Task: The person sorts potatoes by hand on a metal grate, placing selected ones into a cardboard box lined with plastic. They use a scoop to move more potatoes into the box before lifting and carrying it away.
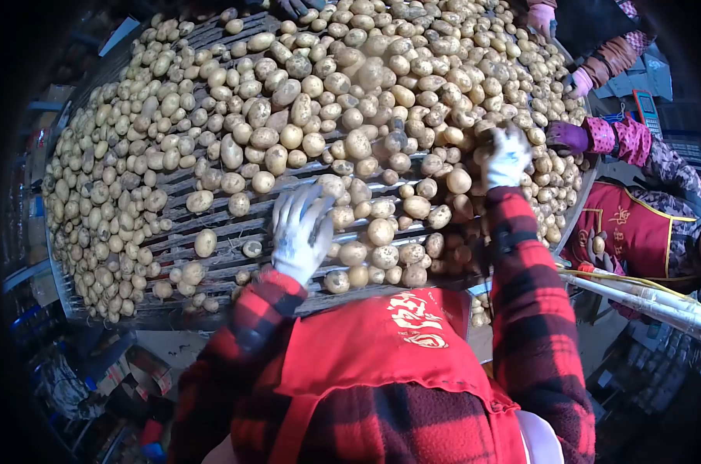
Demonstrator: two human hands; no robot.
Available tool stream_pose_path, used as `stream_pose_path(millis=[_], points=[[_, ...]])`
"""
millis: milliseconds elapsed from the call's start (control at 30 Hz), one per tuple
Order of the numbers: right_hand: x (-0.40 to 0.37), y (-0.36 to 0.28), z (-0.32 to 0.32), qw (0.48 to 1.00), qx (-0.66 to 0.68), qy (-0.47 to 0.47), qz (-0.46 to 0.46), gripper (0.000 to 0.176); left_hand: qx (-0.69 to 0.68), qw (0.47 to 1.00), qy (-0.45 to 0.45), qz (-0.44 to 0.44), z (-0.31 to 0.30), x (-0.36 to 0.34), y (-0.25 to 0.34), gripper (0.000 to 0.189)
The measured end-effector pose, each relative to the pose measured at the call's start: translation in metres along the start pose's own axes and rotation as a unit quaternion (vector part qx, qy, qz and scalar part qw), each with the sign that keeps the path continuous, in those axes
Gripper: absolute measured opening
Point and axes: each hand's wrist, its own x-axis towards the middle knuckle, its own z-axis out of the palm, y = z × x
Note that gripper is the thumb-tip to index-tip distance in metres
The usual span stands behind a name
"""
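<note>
— Hundreds of potatoes [350, 93] cover the slatted tabletop [220, 269]. Where are the person's hands?

— Both are in white gloves. The left hand [300, 232] is low over the slats near the front edge, its fingers [288, 203] spread apart and gripping nothing. Loose potatoes lie just beside it. The right hand [507, 155] reaches further out, into the thick of the heap on the right.

— Is it clamped on one?

— I cannot tell. Its fingers curl down among the potatoes and are hidden there.

— How far along does it look?

— Early, I judge. Bare slats show only in a strip at front centre, around the left hand. Beyond that the potatoes lie densely packed.

— Anyone else there?

— A co-worker's purple-gloved hand [565, 138] is at the right edge, with a pink-gloved hand [579, 81] further up.
</note>
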Motion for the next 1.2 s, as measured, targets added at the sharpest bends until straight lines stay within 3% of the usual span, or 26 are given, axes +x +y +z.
stream_pose_path(millis=[33,100,167,233,300,367,400,467,500,567,600,633,700,767,833,933,967,1033,1100,1133,1167,1200], points=[[0.005,0.028,0.006,0.998,-0.041,0.024,-0.045,0.034,-0.011,1.000,-0.006,0.007,0.001,0.017,0.000,0.040],[0.019,0.010,-0.023,0.993,-0.088,0.046,-0.069,0.042,0.005,0.999,0.007,0.039,0.011,0.059,0.005,0.044],[0.020,-0.036,-0.034,0.996,0.050,-0.001,-0.072,0.050,0.034,0.997,0.010,0.063,0.030,0.104,0.010,0.049],[0.000,-0.089,-0.026,0.972,0.158,-0.015,-0.175,0.047,0.085,0.994,-0.021,0.068,0.072,0.127,0.006,0.054],[-0.009,-0.112,-0.005,0.961,0.102,-0.055,-0.252,0.056,0.145,0.984,-0.042,0.092,0.087,0.121,0.004,0.056],[0.006,-0.088,-0.005,0.978,0.073,-0.067,-0.181,0.054,0.109,0.988,-0.089,0.068,0.075,0.103,0.006,0.053],[0.017,-0.064,-0.012,0.985,0.062,-0.120,-0.105,0.048,0.134,0.979,-0.112,0.102,0.058,0.090,0.008,0.047],[0.033,-0.015,-0.011,0.991,0.018,0.012,-0.130,0.036,0.083,0.986,-0.070,0.124,0.048,0.056,0.003,0.036],[0.031,0.010,-0.007,0.990,-0.048,0.011,-0.130,0.042,0.071,0.986,-0.058,0.138,0.037,0.038,0.004,0.034],[0.009,0.020,-0.017,0.995,-0.035,0.035,-0.085,0.048,0.043,0.989,-0.101,0.099,0.013,0.012,0.011,0.032],[-0.005,0.007,-0.035,0.993,0.020,0.031,-0.110,0.052,0.062,0.997,-0.037,0.037,0.020,-0.007,0.002,0.033],[-0.023,-0.017,-0.054,0.988,0.077,0.027,-0.133,0.056,0.090,0.995,-0.037,0.034,0.008,-0.012,-0.001,0.033],[-0.068,-0.071,-0.066,0.969,0.142,-0.085,-0.186,0.057,0.116,0.992,-0.006,0.044,0.002,-0.018,-0.010,0.032],[-0.105,-0.103,-0.049,0.952,0.134,-0.138,-0.239,0.058,0.126,0.991,-0.037,0.033,-0.005,-0.026,-0.017,0.033],[-0.108,-0.093,-0.046,0.956,0.131,-0.173,-0.199,0.047,0.188,0.981,-0.033,0.034,-0.019,-0.033,-0.025,0.033],[-0.097,-0.072,-0.058,0.950,0.084,-0.194,-0.229,0.029,0.242,0.970,0.010,0.014,-0.037,-0.056,-0.060,0.033],[-0.095,-0.071,-0.073,0.952,0.063,-0.199,-0.225,0.033,0.248,0.968,0.032,0.011,-0.041,-0.060,-0.070,0.033],[-0.104,-0.087,-0.088,0.970,0.103,-0.098,-0.198,0.038,0.295,0.953,0.056,-0.049,-0.049,-0.063,-0.072,0.034],[-0.116,-0.127,-0.112,0.945,0.181,-0.165,-0.219,0.043,0.287,0.952,0.062,-0.090,-0.046,-0.064,-0.073,0.032],[-0.118,-0.152,-0.112,0.904,0.195,-0.325,-0.199,0.048,0.272,0.955,0.072,-0.090,-0.045,-0.056,-0.061,0.031],[-0.142,-0.162,-0.083,0.915,0.188,-0.266,-0.239,0.046,0.256,0.959,0.082,-0.091,-0.041,-0.051,-0.050,0.031],[-0.144,-0.162,-0.080,0.916,0.200,-0.269,-0.222,0.044,0.223,0.969,0.075,-0.074,-0.036,-0.049,-0.043,0.033]])
